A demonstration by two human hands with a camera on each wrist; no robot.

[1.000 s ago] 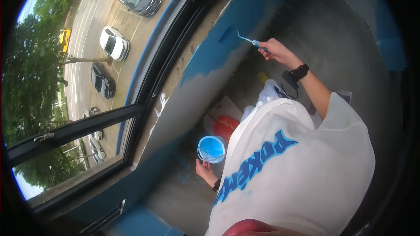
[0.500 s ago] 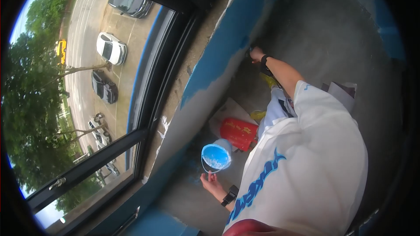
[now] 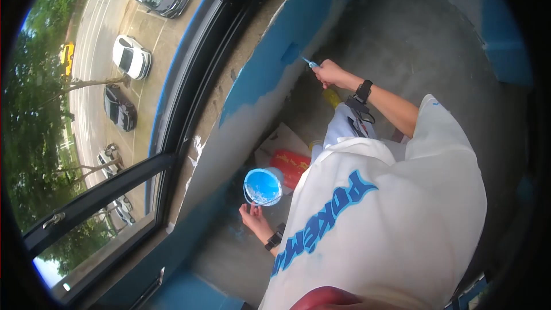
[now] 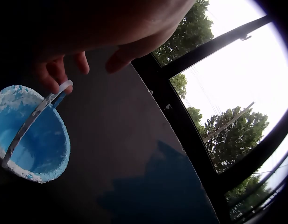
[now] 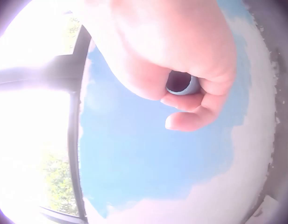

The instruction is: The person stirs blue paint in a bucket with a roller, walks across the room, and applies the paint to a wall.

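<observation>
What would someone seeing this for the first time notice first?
Probably the bright blue paint: a bucket of it hangs by its handle from the left hand, low beside the wall. Higher up, the right hand grips a roller against the half-painted wall. At left, a window looks down on parked cars.

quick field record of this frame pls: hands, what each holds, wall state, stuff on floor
left hand: holds the paint bucket by its thin handle, fingers curled round it
bucket contents: blue paint, crusted rim
right hand: fist grip on the roller handle
roller: against the wall below the window
wall: upper band blue, lower part bare grey
window: dark frame, parked cars and trees outside
floor: red packet on white sheet beside the bucket
</observation>
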